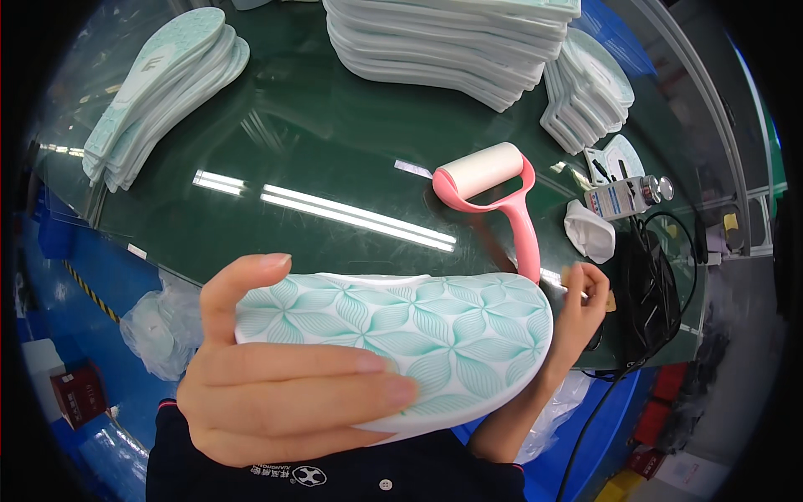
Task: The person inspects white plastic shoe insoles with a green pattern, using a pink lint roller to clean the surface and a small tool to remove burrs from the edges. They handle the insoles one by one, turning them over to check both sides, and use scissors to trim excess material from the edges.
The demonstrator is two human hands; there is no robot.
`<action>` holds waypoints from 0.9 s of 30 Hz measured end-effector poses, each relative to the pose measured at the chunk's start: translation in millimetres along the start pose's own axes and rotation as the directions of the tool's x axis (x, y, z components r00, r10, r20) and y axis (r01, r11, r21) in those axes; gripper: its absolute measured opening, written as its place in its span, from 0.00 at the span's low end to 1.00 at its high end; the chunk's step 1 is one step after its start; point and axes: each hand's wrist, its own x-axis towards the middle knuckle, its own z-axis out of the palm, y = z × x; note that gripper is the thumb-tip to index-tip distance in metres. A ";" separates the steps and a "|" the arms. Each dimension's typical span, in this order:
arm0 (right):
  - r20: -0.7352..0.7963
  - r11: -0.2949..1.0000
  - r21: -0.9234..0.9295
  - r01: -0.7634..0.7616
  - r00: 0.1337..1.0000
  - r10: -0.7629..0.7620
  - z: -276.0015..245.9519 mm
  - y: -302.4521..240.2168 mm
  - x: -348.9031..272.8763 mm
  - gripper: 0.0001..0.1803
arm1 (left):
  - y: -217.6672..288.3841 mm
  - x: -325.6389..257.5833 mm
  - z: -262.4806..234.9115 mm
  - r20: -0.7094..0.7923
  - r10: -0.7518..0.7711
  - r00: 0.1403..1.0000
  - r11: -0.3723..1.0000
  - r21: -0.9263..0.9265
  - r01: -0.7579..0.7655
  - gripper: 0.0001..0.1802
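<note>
My left hand (276,385) grips a white shoe sole (452,322) with a teal leaf pattern, held flat in front of me with the patterned side up. Thumb on its far edge, fingers across its near side. My right hand (581,309) is at the sole's right end, fingers pinched together on a small tan piece near the edge. A pink lint roller (493,188) with a white roll lies on the dark green table (318,134) just beyond the sole.
Stacks of pale soles stand at the back left (159,92), back middle (452,46) and back right (590,88). A small bottle (623,197), a white cloth (590,234) and a black cabled device (648,293) lie at the right. Clear plastic bags (163,326) hang below the table's edge.
</note>
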 end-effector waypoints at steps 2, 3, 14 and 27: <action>-0.026 0.948 -0.305 0.090 0.994 -0.103 2.0 -0.7 2.0 0.14 | -0.2 -1.2 1.0 -0.019 -0.002 1.000 1.000 -0.001 0.002 0.09; -0.040 0.943 -0.303 0.137 0.987 -0.157 3.5 -6.0 0.6 0.14 | -0.1 -1.6 2.0 -0.028 -0.004 1.000 1.000 0.001 0.004 0.09; 0.087 0.667 0.501 0.551 0.735 -0.672 3.1 -95.2 -43.4 0.31 | -1.7 -1.3 2.7 -0.052 0.013 0.999 1.000 -0.022 -0.014 0.08; 0.726 0.718 0.597 -0.359 0.623 -0.292 24.0 -100.4 -79.4 0.41 | 0.5 -5.8 44.5 0.206 -0.246 0.947 0.952 -0.133 0.276 0.17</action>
